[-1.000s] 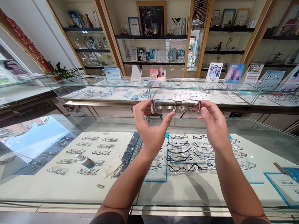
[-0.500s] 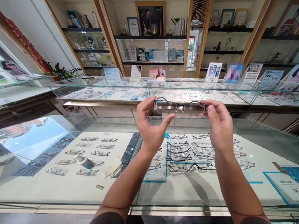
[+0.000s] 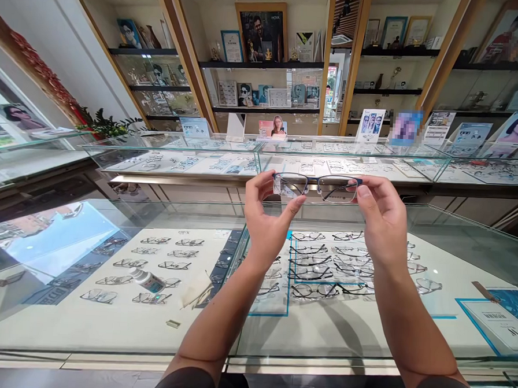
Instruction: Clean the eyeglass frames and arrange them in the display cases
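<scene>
A pair of eyeglasses (image 3: 314, 179) with a dark blue half-rim frame and clear lenses is held up between both hands, above the glass display case. My left hand (image 3: 264, 220) is closed on its left end, with the thumb pointing toward the nose bridge below the lens. At the other end, my right hand (image 3: 381, 218) pinches the frame corner between thumb and fingers. The temples show behind the lenses. A whitish patch, perhaps a sticker or glare, lies on the left lens.
On the near glass counter are a small spray bottle (image 3: 147, 279), a pale cloth (image 3: 195, 292) and a small metallic piece (image 3: 173, 324). Rows of spectacles (image 3: 315, 272) lie inside it. Another glass case (image 3: 208, 162) stands behind, with leaflets on top and wall shelves (image 3: 261, 64) beyond.
The eyeglasses have tilted, so the lenses now look fuller and the temples show through them. My left hand has shifted slightly right; both hands keep their hold.
</scene>
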`<act>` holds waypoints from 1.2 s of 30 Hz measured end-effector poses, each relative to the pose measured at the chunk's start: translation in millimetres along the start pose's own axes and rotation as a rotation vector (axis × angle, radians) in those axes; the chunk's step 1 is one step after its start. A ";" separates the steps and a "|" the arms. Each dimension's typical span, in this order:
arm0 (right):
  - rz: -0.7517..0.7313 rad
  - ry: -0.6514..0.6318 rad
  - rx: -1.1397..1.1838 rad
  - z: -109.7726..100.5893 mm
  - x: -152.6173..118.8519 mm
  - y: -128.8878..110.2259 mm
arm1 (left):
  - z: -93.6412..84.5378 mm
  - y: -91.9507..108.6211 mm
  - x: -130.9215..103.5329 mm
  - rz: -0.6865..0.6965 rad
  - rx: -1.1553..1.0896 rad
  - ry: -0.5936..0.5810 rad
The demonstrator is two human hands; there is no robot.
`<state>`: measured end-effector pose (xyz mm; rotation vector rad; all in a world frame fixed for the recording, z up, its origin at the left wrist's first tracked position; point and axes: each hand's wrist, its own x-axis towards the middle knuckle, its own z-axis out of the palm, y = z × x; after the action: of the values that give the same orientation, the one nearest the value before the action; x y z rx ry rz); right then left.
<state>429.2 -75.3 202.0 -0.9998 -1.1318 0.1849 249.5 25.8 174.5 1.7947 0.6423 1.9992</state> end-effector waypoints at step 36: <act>0.066 -0.085 0.184 -1.6 8.7 6.9 | 1.2 -0.2 -2.1 -0.073 -0.038 -0.142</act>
<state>436.9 -67.1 202.6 -0.8723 -1.1369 0.3812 250.9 24.9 172.7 1.8430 0.6126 1.8061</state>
